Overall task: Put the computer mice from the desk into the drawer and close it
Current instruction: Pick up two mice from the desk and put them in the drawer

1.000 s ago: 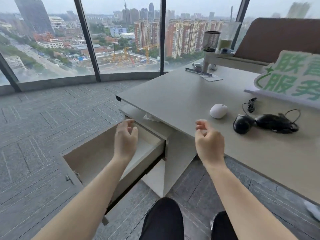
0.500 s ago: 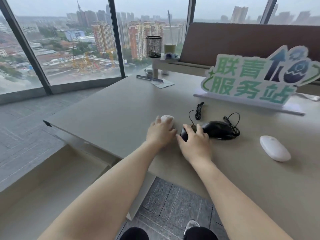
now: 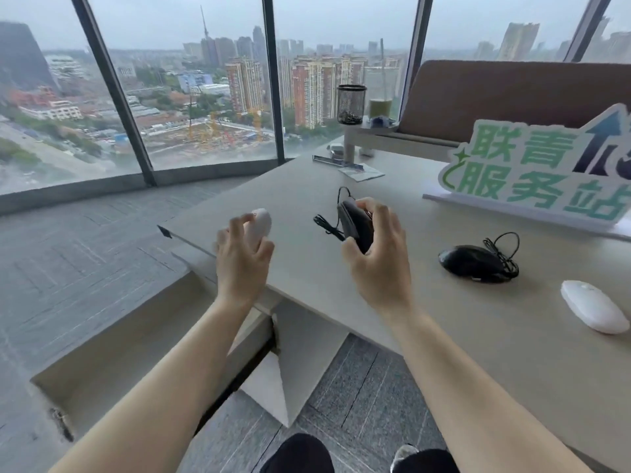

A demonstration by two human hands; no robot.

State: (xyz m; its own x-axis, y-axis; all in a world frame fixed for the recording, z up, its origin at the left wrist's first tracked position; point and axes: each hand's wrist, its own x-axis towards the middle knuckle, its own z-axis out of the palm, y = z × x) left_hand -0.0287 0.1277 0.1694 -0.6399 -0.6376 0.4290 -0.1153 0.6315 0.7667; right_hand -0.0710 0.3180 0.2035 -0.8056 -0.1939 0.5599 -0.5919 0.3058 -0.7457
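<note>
L hand (image 3: 240, 257) lifted off desk (image 3: 444, 336), wrapped round small white mouse (image 3: 261, 224). R hand (image 3: 379, 257) grips black wired mouse (image 3: 355, 225), cable (image 3: 327, 227) dangling w/ bundle. On desk: 2nd black wired mouse (image 3: 473, 262), flat white mouse (image 3: 594, 306) near R edge, green sign (image 3: 532, 172) behind. Drawer (image 3: 112, 367) open lower L.

sign (image 3: 532, 180): right end cut off | drawer (image 3: 112, 367): inside hidden by left arm

white mouse (image 3: 261, 224) held | black mouse (image 3: 356, 223) held | two mice on desk (image 3: 307, 268) | drawer (image 3: 112, 363) open
</note>
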